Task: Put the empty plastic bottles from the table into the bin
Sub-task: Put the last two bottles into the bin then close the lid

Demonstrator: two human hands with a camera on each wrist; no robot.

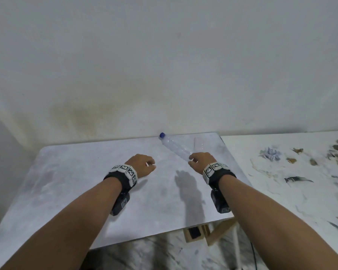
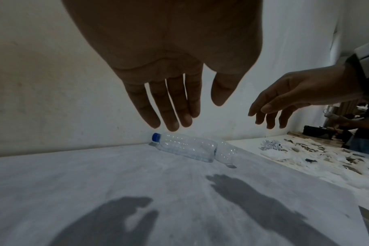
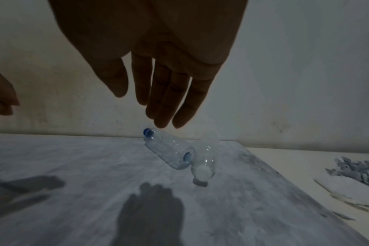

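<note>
Two clear empty plastic bottles lie side by side at the far right of the grey table [image 1: 86,182], near the wall. One has a blue cap [image 1: 175,146] [image 2: 185,147] [image 3: 169,149]; the other [image 1: 199,143] [image 2: 225,153] [image 3: 204,159] has a white cap pointing towards me. My right hand [image 1: 199,159] [image 3: 158,93] hovers just short of them, fingers straight, holding nothing. My left hand [image 1: 143,161] [image 2: 173,106] hangs above the table's middle, fingers also straight and empty. No bin is in view.
A white surface [image 1: 281,191] adjoins the table on the right, strewn with paper scraps and debris. A stained wall [image 1: 164,75] stands right behind the bottles. A wooden frame [image 1: 213,230] shows below the table's near edge. A person [image 2: 364,129] sits far right.
</note>
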